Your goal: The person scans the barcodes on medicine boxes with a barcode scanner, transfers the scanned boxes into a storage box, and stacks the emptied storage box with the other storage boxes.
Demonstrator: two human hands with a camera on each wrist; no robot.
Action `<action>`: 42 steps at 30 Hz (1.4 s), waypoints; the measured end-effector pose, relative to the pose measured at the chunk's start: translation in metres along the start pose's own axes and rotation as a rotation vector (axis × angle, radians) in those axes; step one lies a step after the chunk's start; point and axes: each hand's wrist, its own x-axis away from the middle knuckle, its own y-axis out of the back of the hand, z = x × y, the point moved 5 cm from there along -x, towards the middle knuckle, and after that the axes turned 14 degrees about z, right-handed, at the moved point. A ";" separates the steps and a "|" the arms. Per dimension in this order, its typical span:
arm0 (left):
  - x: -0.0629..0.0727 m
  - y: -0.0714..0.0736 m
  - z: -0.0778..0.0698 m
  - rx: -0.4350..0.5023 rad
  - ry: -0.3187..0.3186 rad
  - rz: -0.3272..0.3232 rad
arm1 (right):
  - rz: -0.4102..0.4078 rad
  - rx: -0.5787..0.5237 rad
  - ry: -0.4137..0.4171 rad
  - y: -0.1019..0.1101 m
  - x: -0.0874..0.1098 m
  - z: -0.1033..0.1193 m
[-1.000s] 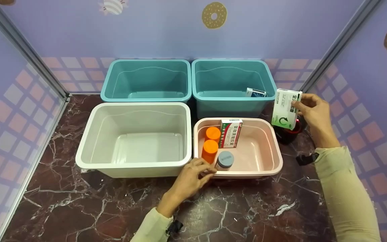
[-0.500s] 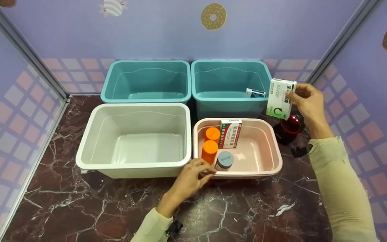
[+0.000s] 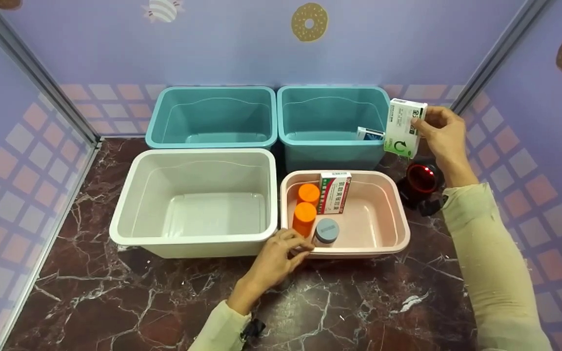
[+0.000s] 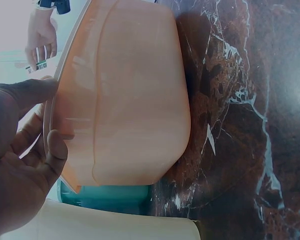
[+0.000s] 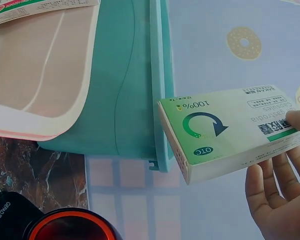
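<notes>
My right hand (image 3: pixel 444 131) pinches a white-and-green medicine box (image 3: pixel 404 127) between thumb and fingers. The box is upright at the right rim of the right teal bin (image 3: pixel 330 156); the right wrist view shows its green end and a curved arrow. At the near left corner of the pink bin (image 3: pixel 383 251), my left hand (image 3: pixel 273 258) grips the rim (image 4: pixel 64 65), thumb and fingers on either side. Inside that bin stand two orange-capped bottles (image 3: pixel 304 219), a grey-capped bottle (image 3: pixel 327 231) and a red, green and white medicine box (image 3: pixel 334 193).
A black scanner with a glowing red ring (image 3: pixel 422 178) stands below the right hand. Another small box (image 3: pixel 371 134) lies in the right teal bin. A second teal bin (image 3: pixel 212 145) and a white bin (image 3: pixel 193 239) stand to the left on the marble-patterned table (image 3: pixel 203 302).
My right hand has carried the medicine box up and slightly left, away from the scanner to the teal bin's rim. The scanner shows more fully now. My left hand stays put.
</notes>
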 end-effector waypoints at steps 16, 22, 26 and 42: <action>0.000 0.000 -0.001 -0.014 -0.039 -0.029 | 0.006 0.053 0.021 -0.017 -0.015 0.010; 0.000 0.000 -0.001 -0.019 -0.032 -0.031 | 0.017 0.079 -0.009 -0.022 -0.018 0.008; 0.000 0.000 0.000 -0.016 -0.029 -0.030 | 0.033 0.111 -0.020 -0.027 -0.022 0.007; 0.001 0.000 0.000 -0.006 -0.025 -0.030 | 0.112 0.215 0.001 -0.053 -0.032 -0.001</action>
